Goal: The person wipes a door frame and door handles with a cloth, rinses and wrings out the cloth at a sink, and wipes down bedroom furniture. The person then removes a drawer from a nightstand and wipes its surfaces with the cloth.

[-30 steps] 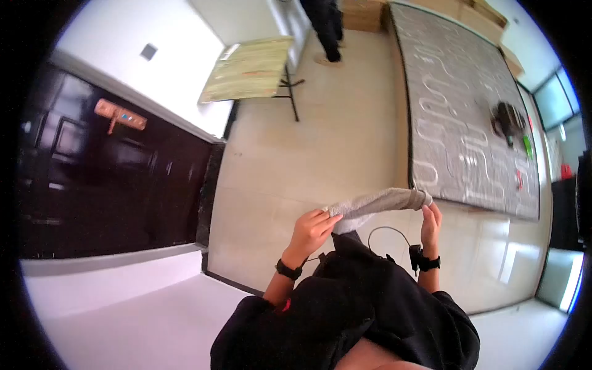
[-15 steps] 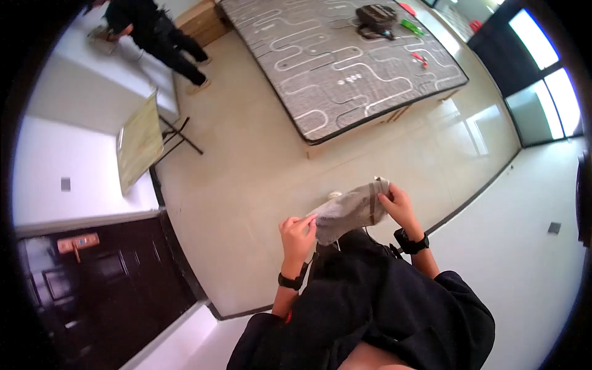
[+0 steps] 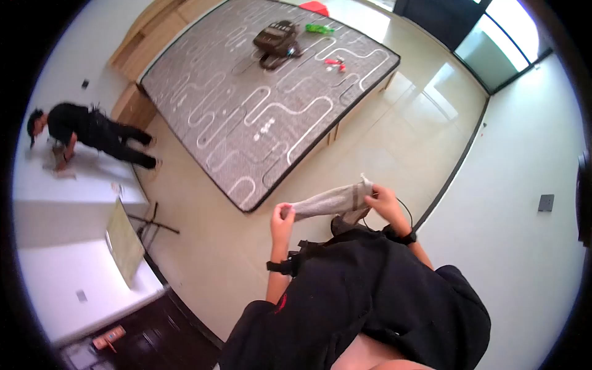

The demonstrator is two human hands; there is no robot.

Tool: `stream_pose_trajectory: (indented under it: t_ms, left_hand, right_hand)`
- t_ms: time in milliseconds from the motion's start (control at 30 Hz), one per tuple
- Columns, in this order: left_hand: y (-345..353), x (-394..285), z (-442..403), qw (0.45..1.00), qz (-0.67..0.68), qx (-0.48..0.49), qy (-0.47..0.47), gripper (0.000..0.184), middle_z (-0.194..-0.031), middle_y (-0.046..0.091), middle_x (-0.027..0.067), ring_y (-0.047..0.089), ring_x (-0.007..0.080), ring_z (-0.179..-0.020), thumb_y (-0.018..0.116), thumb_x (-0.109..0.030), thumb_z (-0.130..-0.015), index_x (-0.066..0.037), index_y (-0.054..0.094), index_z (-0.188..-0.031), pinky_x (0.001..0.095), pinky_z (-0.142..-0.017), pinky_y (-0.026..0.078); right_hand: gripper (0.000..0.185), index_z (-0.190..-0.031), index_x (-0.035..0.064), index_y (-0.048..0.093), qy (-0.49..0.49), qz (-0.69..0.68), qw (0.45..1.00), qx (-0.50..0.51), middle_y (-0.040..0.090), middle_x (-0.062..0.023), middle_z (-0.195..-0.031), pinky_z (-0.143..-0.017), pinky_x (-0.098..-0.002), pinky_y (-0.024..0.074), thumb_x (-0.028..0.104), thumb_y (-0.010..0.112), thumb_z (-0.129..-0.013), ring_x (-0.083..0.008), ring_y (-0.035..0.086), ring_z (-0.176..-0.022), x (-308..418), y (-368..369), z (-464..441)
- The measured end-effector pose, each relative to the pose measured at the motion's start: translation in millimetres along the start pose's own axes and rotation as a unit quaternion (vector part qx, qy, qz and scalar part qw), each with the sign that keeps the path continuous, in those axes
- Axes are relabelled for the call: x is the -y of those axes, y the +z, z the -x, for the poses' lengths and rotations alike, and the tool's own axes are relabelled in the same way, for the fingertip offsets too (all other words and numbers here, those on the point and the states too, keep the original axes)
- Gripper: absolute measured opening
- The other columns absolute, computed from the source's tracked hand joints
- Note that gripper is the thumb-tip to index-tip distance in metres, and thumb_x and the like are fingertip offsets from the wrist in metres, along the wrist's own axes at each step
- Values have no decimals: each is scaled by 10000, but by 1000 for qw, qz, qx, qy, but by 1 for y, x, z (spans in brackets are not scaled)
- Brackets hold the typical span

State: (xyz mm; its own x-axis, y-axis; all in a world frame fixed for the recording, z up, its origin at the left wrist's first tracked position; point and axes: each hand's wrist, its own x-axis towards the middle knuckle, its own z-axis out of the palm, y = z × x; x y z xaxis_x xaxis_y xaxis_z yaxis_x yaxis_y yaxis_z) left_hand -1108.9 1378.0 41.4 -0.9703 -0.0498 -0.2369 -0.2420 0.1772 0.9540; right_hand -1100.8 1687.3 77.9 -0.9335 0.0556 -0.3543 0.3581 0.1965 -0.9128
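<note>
A grey cloth [image 3: 330, 202] with a darker band near its right end is stretched between my two hands, above the floor in front of my body. My left hand [image 3: 282, 223] pinches its left end between thumb and fingers. At the banded right end, my right hand [image 3: 385, 205] grips the cloth by its edge. Black straps circle both wrists. The cloth hangs slightly slack and narrow.
A large patterned mattress [image 3: 216, 117] bears a dark backpack [image 3: 276, 38], a green item [image 3: 319, 29] and red items [image 3: 336, 63]. Another person [image 3: 92, 132] bends over a white ledge at left. A folding table [image 3: 125, 240] stands nearby, by a dark door [image 3: 154, 339].
The view has swung to the right, bringing the whole mattress and the other person into sight. The cloth, spread wider half a second ago, is now narrower; both hands still hold it.
</note>
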Motion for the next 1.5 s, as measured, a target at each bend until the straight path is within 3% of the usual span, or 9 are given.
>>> stream_pose_trajectory:
  t_ms: [133,433,500,567,700,1067,1233,1333,1500]
  left_hand:
    - [69,-44,-73,994,42,100,-21,304,-1024,582,32,533,105,-904,612,-102,-838,-16,564,-1126,231,-802,420]
    - [321,-206,-203,871,212,444,-6,460,-1209,540,113,532,163,-1067,524,-220,-907,-51,429,-1324,300,-886,419]
    - [346,-217,-225,854,241,452,-90,422,-1146,584,125,558,175,-1047,514,-209,-915,-37,472,-1298,312,-904,422]
    - [380,-172,-283,849,-183,491,66,399,-1001,636,124,591,175,-1001,538,-259,-913,-26,543,-1238,319,-871,450]
    - [431,-166,-371,870,-126,477,-17,469,-842,667,59,582,74,-737,674,-340,-826,-17,602,-1157,232,-659,456]
    - [649,-228,-541,801,-55,597,15,372,-685,495,-7,447,85,-630,684,-194,-805,-36,583,-1126,239,-564,389]
    - [728,-231,-612,760,-178,625,15,306,-789,614,44,558,115,-736,669,-145,-806,-46,606,-1089,272,-656,460]
    - [757,-248,-675,790,-166,591,-3,292,-858,661,76,610,122,-800,679,-142,-795,-47,612,-1063,267,-682,480]
    - [753,-281,-771,889,-182,406,-106,254,-825,657,72,612,129,-739,724,-150,-749,-51,605,-949,257,-658,474]
  right_hand:
    - [274,-1119,-23,601,-51,-183,981,-38,645,-42,-984,-791,-235,465,71,585,-862,-110,581,-882,53,-78,-35]
    - [252,-1144,-9,546,-377,120,861,-319,613,-112,-793,-678,-281,482,93,484,-922,-129,580,-748,168,-214,-150]
    - [313,-1221,21,510,-349,144,853,-360,619,-125,-867,-667,-275,480,63,483,-913,-124,574,-723,150,-255,-170]
    - [374,-1269,48,474,-120,48,926,-353,616,-151,-835,-629,-305,467,62,495,-896,-147,571,-647,141,-291,-189]
    - [545,-1361,40,366,-3,4,880,-475,606,-34,-754,-596,-271,443,122,571,-863,-95,528,-631,-49,-358,-251]
    - [457,-1276,68,456,157,-82,676,-716,506,16,-683,-600,-223,390,95,516,-823,-67,428,-624,-66,-475,-297]
    - [397,-1170,50,553,209,-21,738,-641,646,-152,-836,-716,-375,468,206,544,-805,-277,605,-743,-44,-600,-391]
    - [374,-872,40,695,296,125,895,-308,664,-181,-895,-730,-405,481,377,536,-835,-341,616,-767,-37,-682,-470]
    - [440,-757,16,699,150,172,968,-110,637,-85,-621,-578,-314,474,411,556,-885,-193,589,-562,74,-788,-656]
